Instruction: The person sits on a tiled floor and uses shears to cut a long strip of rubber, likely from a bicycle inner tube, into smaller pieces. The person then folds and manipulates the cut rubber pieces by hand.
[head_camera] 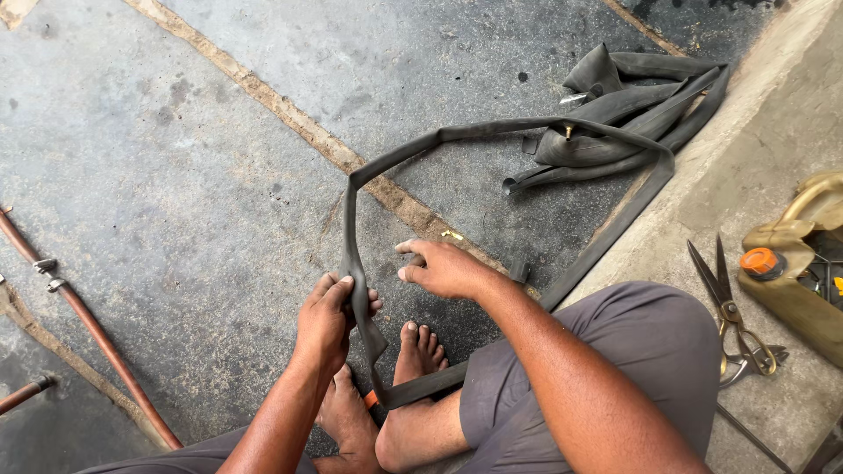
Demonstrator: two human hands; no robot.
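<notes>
Pinching black inner tube [492, 132], left hand [329, 320] fingers, right hand [443, 268] fingers spread, tan jug [790, 294] right.

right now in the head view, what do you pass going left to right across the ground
copper pipe → left hand gripping the rubber tube → right hand, open → pile of tubes → scissors → yellow jug

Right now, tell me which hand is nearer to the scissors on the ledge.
Right. The right hand hovers open over the floor, left of the scissors; the left hand grips the flat inner tube farther left still.
</notes>
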